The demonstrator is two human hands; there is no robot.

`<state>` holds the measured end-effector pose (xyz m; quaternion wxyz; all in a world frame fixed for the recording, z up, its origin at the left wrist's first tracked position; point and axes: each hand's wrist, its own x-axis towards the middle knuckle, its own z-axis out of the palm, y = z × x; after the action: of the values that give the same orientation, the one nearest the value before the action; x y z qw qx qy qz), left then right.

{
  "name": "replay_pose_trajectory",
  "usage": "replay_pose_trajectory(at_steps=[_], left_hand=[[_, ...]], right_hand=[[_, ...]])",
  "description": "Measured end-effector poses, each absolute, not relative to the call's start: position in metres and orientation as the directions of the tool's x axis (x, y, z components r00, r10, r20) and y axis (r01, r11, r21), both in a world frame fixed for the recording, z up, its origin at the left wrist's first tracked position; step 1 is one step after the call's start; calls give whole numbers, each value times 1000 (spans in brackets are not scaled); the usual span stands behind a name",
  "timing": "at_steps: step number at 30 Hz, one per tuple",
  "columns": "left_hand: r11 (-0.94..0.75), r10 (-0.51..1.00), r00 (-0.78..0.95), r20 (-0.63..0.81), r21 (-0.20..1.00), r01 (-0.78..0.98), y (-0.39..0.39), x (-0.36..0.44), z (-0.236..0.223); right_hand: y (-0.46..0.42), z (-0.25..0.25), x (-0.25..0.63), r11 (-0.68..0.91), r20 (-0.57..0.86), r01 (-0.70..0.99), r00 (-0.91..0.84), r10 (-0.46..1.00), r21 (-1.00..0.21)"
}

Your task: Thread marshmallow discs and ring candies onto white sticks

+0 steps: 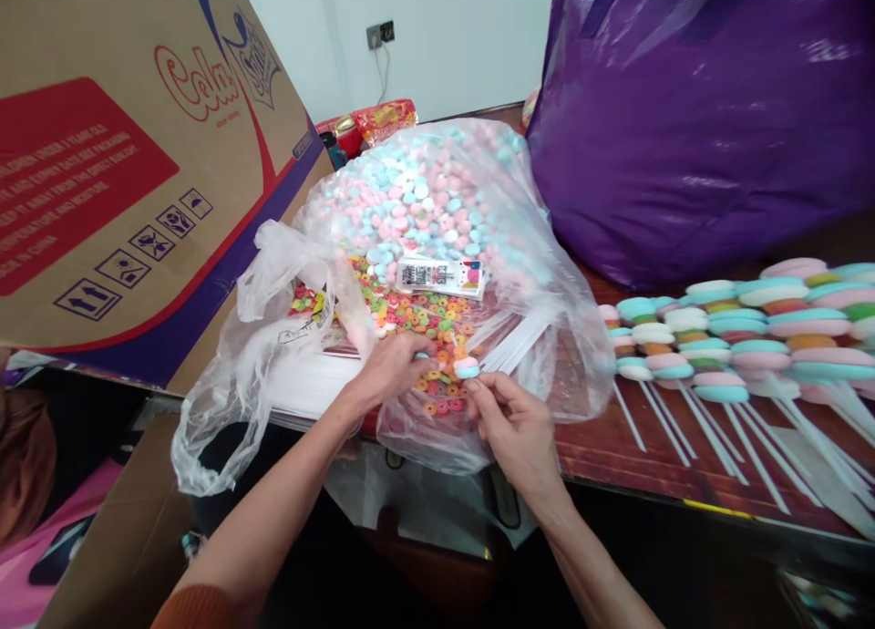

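Note:
My right hand point(512, 419) pinches a thin stick just below a pink and blue marshmallow point(468, 368). An orange candy ring sits above that marshmallow, near the stick's pale tip. To the left, my left hand point(397, 366) is curled with its fingertips together over the loose candy rings point(437, 312). A bit of pale blue shows at those fingertips, too small to name. Behind the hands, a large clear bag point(502, 201) is full of pink, blue and white marshmallows. White sticks point(516, 342) lie right of the rings, and a small printed packet point(441, 276) rests on the candy.
Finished marshmallow skewers point(725, 337) are heaped on the table's right side, sticks toward the front edge. A big purple bag point(704, 128) stands behind them. At left rises a large cardboard box point(137, 137). A crumpled plastic bag point(239, 374) hangs over the table's front edge.

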<state>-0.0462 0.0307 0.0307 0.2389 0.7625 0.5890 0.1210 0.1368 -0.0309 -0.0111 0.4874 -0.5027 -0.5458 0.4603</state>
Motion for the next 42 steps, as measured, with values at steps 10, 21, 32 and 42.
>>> replay_pose_trajectory(at_steps=[10,21,32,42], left_hand=[[8,995,92,-49,916,401,21,-52,23],[-145,974,227,-23,706,694,20,-24,24],[-28,981,190,-49,923,383,6,-36,20],[131,971,-139,-196,916,-379,-2,-29,21]], right_hand=[[-30,-9,139,27,16,-94,115,993,-995],[-30,-9,138,38,33,-58,95,995,-998],[-38,-11,146,58,58,17,-9,998,-998],[-54,-7,146,215,185,208,-153,971,-954]])
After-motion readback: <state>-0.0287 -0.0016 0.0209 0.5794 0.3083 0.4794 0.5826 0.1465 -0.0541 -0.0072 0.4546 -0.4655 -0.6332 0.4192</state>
